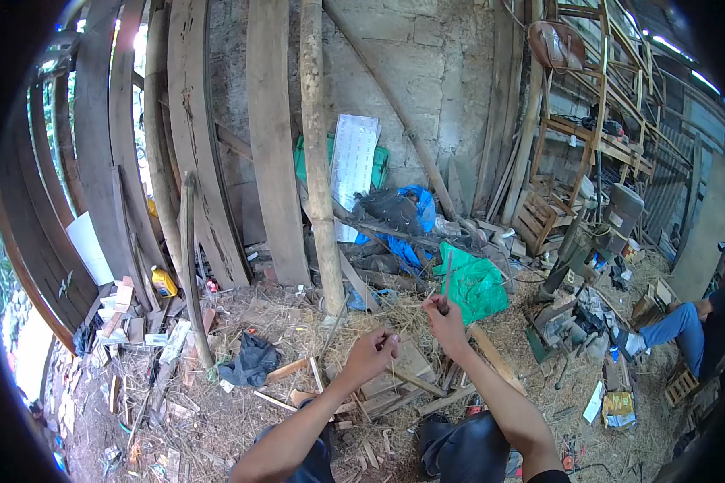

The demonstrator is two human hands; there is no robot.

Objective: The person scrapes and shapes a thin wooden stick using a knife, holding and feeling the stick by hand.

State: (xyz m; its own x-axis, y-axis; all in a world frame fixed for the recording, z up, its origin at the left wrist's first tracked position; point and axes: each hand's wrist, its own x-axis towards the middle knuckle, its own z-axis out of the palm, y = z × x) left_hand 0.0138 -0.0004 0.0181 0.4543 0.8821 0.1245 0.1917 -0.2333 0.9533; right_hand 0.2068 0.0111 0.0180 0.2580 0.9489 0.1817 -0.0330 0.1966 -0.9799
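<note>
My right hand is closed round the dark grip of a slim, blade-like tool. Its narrow shaft points upward in front of the green plastic sheet; whether it is a knife or a file I cannot tell. To the left and slightly lower, my left hand has its fingers curled together. A small dark spot shows at its fingertips, too small to name. The two hands are apart. Beneath them, wood pieces lie on the ground between my knees.
Upright planks and a pole stand ahead. A green plastic sheet and blue tarp lie beyond my hands. At left are a black bag and yellow bottle. Another person's leg extends in from the right, near a machine.
</note>
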